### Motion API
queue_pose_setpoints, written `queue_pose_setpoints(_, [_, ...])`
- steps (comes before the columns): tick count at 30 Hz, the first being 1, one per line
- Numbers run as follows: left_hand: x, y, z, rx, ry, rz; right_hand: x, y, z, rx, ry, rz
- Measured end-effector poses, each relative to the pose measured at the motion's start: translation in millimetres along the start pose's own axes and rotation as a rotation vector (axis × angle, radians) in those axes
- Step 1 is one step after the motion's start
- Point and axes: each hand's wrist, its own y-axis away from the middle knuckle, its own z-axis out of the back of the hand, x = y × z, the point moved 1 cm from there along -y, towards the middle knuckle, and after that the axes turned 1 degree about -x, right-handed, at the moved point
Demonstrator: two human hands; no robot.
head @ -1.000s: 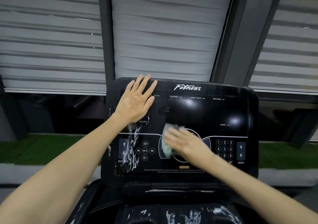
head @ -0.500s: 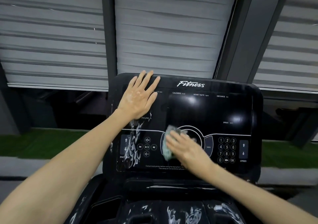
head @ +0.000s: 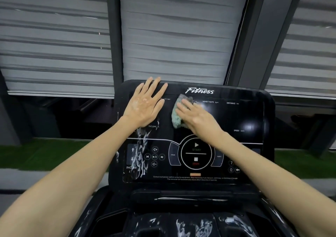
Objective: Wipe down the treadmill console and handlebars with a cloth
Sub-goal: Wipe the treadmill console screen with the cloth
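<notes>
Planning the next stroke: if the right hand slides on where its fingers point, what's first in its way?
Likely the left hand, flat on the console just up-left; the cloth would touch it first.

Glossy black plastic console streaked with white foam, nubby pale-green cloth, matt grey blinds

We see the left hand lying flat on the far left corner of the black console, fingertips at its top edge. Just right of it, the right hand presses a pale green cloth to the panel, straight-fingered, below the Fitness logo. White foam streaks run down the console's left side.
</notes>
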Motion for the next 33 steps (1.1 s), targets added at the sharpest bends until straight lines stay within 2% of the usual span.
queue_pose_setpoints(5, [-0.2,0.6,1.4,-0.007,0.019,0.006,6.7,-1.4,-8.9,-0.055,-0.044,-0.149])
queue_pose_setpoints(12, [0.8,-0.2,-1.4,-0.011,-0.005,0.002,82.3,105.9,-52.6,0.151,-0.058,0.230])
queue_pose_setpoints(17, [6.5,-0.5,-2.6,-0.012,-0.017,-0.033,72.1,100.8,-50.3,0.166,0.007,0.373])
queue_pose_setpoints(19, [10.1,-0.2,-3.0,-0.008,-0.026,-0.054,55.3,76.0,-47.2,0.092,0.002,0.337])
queue_pose_setpoints(22, [15.7,1.8,-0.9,-0.007,-0.032,-0.080,28.8,25.0,-30.3,0.025,-0.013,0.175])
queue_pose_setpoints(27, [29.7,22.4,0.3,-0.026,-0.038,-0.024,-2.6,-46.2,0.2,-0.112,-0.044,-0.039])
queue_pose_setpoints(30, [38.2,31.7,3.2,-0.021,-0.032,0.010,2.8,-52.6,-5.2,-0.109,-0.012,-0.085])
queue_pose_setpoints(33, [46.3,35.4,5.4,-0.005,-0.037,0.010,25.6,-25.6,-20.3,-0.103,-0.024,-0.032])
